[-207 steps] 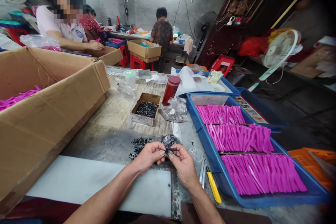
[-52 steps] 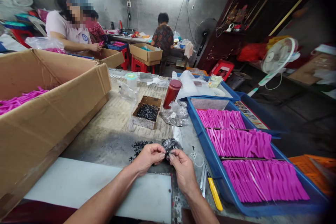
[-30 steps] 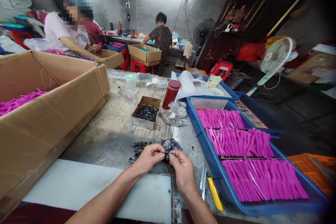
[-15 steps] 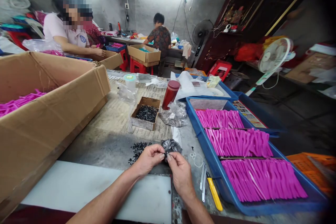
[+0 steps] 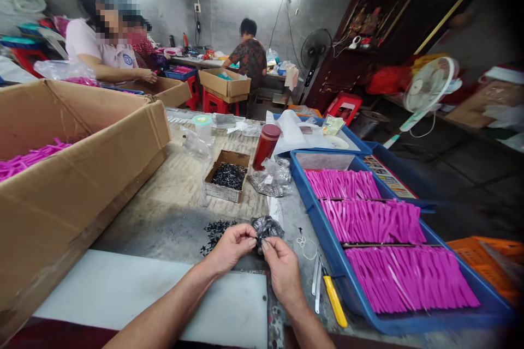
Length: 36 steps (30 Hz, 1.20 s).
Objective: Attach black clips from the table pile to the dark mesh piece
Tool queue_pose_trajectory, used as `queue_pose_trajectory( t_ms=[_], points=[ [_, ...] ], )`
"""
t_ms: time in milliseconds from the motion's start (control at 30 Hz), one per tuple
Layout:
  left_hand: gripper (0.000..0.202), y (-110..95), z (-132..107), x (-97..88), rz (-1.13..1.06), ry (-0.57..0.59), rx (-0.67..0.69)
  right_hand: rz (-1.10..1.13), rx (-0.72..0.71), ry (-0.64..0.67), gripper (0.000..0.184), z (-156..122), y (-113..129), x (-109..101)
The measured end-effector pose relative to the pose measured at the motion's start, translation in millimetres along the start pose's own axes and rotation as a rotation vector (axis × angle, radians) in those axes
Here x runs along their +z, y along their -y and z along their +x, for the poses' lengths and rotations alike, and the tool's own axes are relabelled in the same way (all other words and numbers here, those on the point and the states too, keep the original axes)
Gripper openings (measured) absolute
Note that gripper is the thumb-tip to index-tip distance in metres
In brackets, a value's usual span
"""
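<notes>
Both hands meet at a small black plastic bag point(image 5: 268, 227) on the table. My left hand point(image 5: 235, 248) pinches dark plastic at the bag's near end between thumb and forefinger. Facing it, my right hand point(image 5: 281, 270) pinches the same spot, which looks like the bag's gathered neck; the fingers hide most of it. Just left of the bag lies a heap of small black pieces point(image 5: 216, 235). Beyond stands a small cardboard box point(image 5: 223, 194) holding many thin black parts.
A blue tray point(image 5: 323, 240) of pink strips stands right, beside a yellow-handled tool point(image 5: 334, 301), metal blades point(image 5: 316, 283) and a white string point(image 5: 307, 248). A large carton point(image 5: 82, 196) fills the left. A red canister point(image 5: 266, 147) stands behind. Co-workers point(image 5: 106, 46) sit farther back.
My hands keep the same pinch on the bag, almost unmoved. At the back left, the co-worker's hand and head have shifted slightly left.
</notes>
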<state>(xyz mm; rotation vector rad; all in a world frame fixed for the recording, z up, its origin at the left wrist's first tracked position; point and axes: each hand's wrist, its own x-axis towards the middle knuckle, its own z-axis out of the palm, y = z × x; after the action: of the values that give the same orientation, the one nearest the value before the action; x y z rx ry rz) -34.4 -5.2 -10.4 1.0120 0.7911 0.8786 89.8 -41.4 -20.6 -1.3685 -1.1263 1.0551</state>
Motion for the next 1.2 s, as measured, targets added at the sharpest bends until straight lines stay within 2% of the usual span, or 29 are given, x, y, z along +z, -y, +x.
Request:
queue_pose_trajectory(
  t_ms=[400,800,1200],
  points=[
    [0.022,0.2,0.6,-0.3,0.057,-0.007,0.06,0.013,0.015,-0.007,0.018,-0.7,-1.1,1.4],
    [0.012,1.4,-0.9,-0.2,0.254,0.026,0.178,0.065,0.04,0.01,0.019,-1.1,0.2,2.2],
    [0.015,2.3,-0.3,-0.7,0.147,0.048,0.12,0.07,0.034,0.037,0.021,-0.9,5.4,1.1]
  ],
)
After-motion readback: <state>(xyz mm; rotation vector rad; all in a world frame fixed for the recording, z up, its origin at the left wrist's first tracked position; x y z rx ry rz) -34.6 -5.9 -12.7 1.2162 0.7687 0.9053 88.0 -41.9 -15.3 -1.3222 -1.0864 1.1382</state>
